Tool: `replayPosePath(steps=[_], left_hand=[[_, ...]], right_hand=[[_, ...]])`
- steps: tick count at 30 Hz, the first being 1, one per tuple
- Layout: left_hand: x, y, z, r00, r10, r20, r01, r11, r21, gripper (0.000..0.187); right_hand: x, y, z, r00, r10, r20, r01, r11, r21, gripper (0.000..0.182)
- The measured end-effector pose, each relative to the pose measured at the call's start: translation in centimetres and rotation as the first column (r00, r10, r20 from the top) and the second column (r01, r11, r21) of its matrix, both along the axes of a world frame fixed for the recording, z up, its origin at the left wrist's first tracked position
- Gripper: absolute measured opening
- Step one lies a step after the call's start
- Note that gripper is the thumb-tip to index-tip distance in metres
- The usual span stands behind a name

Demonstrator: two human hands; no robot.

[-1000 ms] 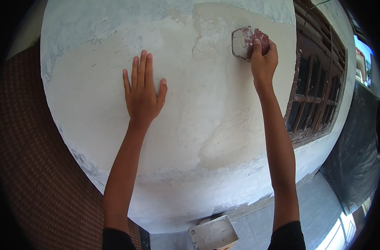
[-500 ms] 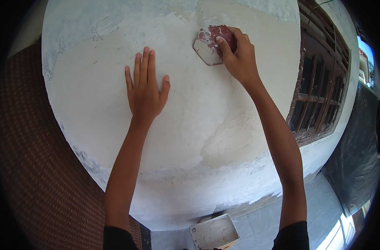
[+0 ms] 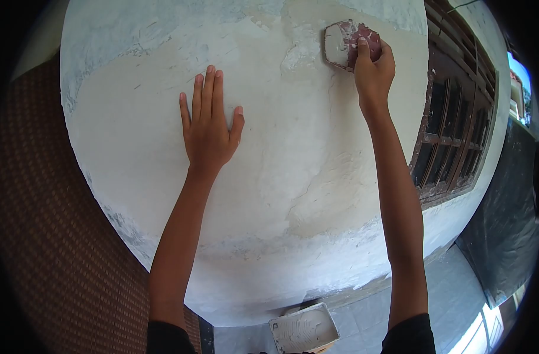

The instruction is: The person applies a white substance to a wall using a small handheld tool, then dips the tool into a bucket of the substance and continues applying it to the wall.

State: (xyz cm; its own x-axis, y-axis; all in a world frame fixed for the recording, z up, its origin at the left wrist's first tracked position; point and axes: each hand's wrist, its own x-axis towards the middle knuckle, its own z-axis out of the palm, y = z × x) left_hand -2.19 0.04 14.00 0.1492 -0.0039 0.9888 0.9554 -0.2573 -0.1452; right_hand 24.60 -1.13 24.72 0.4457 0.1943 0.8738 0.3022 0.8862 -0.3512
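A wall (image 3: pixel 269 147) coated in patchy white and cream plaster fills the middle of the view. Flat against it on the left rests my left hand (image 3: pixel 209 130), fingers stretched upward and thumb apart, holding nothing. Higher up and to the right, my right hand (image 3: pixel 376 74) grips a flat reddish-brown plaster scraper (image 3: pixel 345 46) by its right side, thumb on top. White plaster is smeared over the scraper's left part. Its face lies close to the wall; the fingers behind it are mostly hidden.
A tray of white plaster (image 3: pixel 305 329) stands low at the bottom centre, above the grey floor (image 3: pixel 364 318). To the right is a brown wooden window (image 3: pixel 449 130) with bars. A dark sheet (image 3: pixel 505 206) hangs farther right. Brown woven panelling (image 3: pixel 51 194) runs along the left.
My right hand has moved right and slightly up along the wall with the scraper, baring a rough plaster patch where it was. My left hand has stayed nearly still.
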Motion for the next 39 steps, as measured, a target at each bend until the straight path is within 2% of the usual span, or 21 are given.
replayPosePath(steps=[1, 3, 4, 5, 7, 9, 11, 14, 15, 17, 18, 21, 23, 25, 28, 29, 32, 35, 36, 37, 39], left_hand=[[0.0, 0.0, 0.0, 1.000, 0.002, 0.002, -0.002, 1.000, -0.005, 0.068], [0.0, 0.0, 0.1, 1.000, -0.005, 0.002, 0.005, 1.000, 0.003, 0.068], [0.1, 0.0, 0.0, 1.000, -0.010, -0.001, 0.010, 1.000, 0.005, 0.068], [0.1, 0.0, 0.0, 1.000, -0.013, -0.003, 0.013, 1.000, 0.001, 0.068], [0.0, 0.0, 0.0, 1.000, 0.002, -0.001, -0.002, 1.000, -0.002, 0.068], [0.0, 0.0, -0.1, 1.000, 0.002, 0.002, -0.002, 1.000, -0.006, 0.068], [0.1, 0.0, 0.0, 1.000, -0.001, 0.006, 0.001, 1.000, -0.007, 0.068], [0.1, 0.0, 0.0, 1.000, -0.007, 0.002, 0.007, 1.000, -0.006, 0.067], [0.1, 0.0, 0.0, 1.000, -0.006, -0.001, 0.006, 1.000, -0.003, 0.068], [0.0, -0.1, -0.1, 1.000, -0.003, -0.001, 0.003, 1.000, 0.000, 0.068], [0.1, -0.1, -0.1, 1.000, 0.004, 0.005, -0.004, 1.000, -0.010, 0.068], [0.1, -0.1, -0.1, 1.000, 0.013, 0.013, -0.013, 1.000, -0.017, 0.068], [0.2, -0.1, 0.0, 1.000, 0.010, 0.015, -0.010, 1.000, -0.020, 0.068], [0.1, -0.1, -0.1, 1.000, -0.003, 0.004, 0.003, 1.000, 0.000, 0.067], [0.1, -0.2, -0.1, 1.000, 0.000, 0.008, 0.000, 1.000, -0.011, 0.068], [0.0, -0.2, 0.0, 1.000, 0.003, 0.009, -0.003, 1.000, -0.008, 0.068], [0.1, 0.0, 0.0, 1.000, 0.003, 0.005, -0.003, 1.000, -0.006, 0.068], [0.1, -0.2, -0.2, 1.000, -0.006, -0.002, 0.006, 1.000, -0.008, 0.068], [0.1, -0.2, -0.2, 1.000, -0.004, 0.001, 0.004, 1.000, -0.015, 0.068], [0.1, -0.2, -0.1, 1.000, -0.001, 0.007, 0.001, 1.000, -0.017, 0.068], [0.0, 0.0, -0.1, 1.000, 0.003, 0.004, -0.003, 1.000, -0.009, 0.068]], right_hand=[[-0.3, -0.3, -0.5, 0.996, 0.084, 0.010, -0.084, 0.996, 0.032, 0.038], [-1.3, 0.5, -2.1, 0.932, -0.188, 0.309, 0.152, 0.979, 0.138, 0.037], [-1.6, -0.1, -2.8, 0.815, -0.378, 0.439, 0.316, 0.925, 0.211, 0.036], [-1.1, 0.4, -2.5, 0.815, -0.379, 0.439, 0.319, 0.925, 0.207, 0.036], [0.2, 1.6, -1.1, 0.929, -0.333, 0.163, 0.334, 0.942, 0.025, 0.038], [0.3, -0.8, -0.5, 0.998, -0.037, -0.060, 0.034, 0.998, -0.045, 0.038], [0.1, 0.7, -1.1, 0.999, 0.038, 0.002, -0.038, 0.995, 0.093, 0.036], [-1.3, 0.1, -3.4, 0.820, -0.397, 0.413, 0.355, 0.918, 0.177, 0.033], [-1.0, 0.1, -3.2, 0.820, -0.396, 0.412, 0.356, 0.918, 0.174, 0.033], [0.0, 0.3, -2.0, 0.997, -0.073, -0.009, 0.072, 0.995, -0.072, 0.033], [0.4, 0.3, -1.6, 0.987, -0.131, -0.095, 0.132, 0.991, 0.002, 0.033], [-0.3, 0.4, -2.4, 0.997, 0.062, 0.053, -0.069, 0.989, 0.128, 0.035], [-1.0, 0.2, -3.7, 0.913, -0.221, 0.343, 0.197, 0.975, 0.105, 0.037], [-0.7, 1.3, -3.2, 0.924, -0.339, 0.180, 0.336, 0.941, 0.045, 0.037], [0.1, -0.2, -2.0, 0.987, 0.078, -0.139, -0.076, 0.997, 0.015, 0.037], [-0.4, -0.3, -2.4, 0.987, 0.081, -0.138, -0.079, 0.997, 0.019, 0.037], [-1.5, 0.5, -4.0, 0.909, -0.268, 0.320, 0.227, 0.961, 0.159, 0.034], [-0.6, 1.3, -2.9, 0.940, -0.323, 0.114, 0.321, 0.946, 0.035, 0.033], [-0.8, -0.2, -2.4, 0.989, -0.146, -0.030, 0.146, 0.989, 0.011, 0.033], [-0.6, -0.6, -2.1, 0.989, -0.131, -0.067, 0.134, 0.990, 0.035, 0.033], [-1.5, -1.4, -2.6, 0.999, 0.046, -0.010, -0.046, 0.998, 0.037, 0.034]])
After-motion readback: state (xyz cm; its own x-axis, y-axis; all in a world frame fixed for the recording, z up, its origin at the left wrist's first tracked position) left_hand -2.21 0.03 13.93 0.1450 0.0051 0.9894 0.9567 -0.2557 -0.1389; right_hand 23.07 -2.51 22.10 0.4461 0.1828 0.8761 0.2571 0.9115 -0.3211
